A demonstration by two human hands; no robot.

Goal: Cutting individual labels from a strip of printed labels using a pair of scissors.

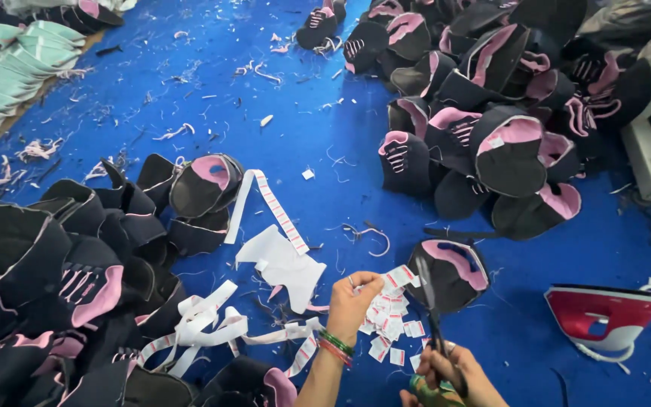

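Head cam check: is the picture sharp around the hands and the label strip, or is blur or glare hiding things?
Head view: even, soft light, no glare on the blue surface. Left hand and label strip fairly sharp; right hand and scissors slightly smeared. Wide-angle bending at the edges; black shoe uppers lose detail in shadow.
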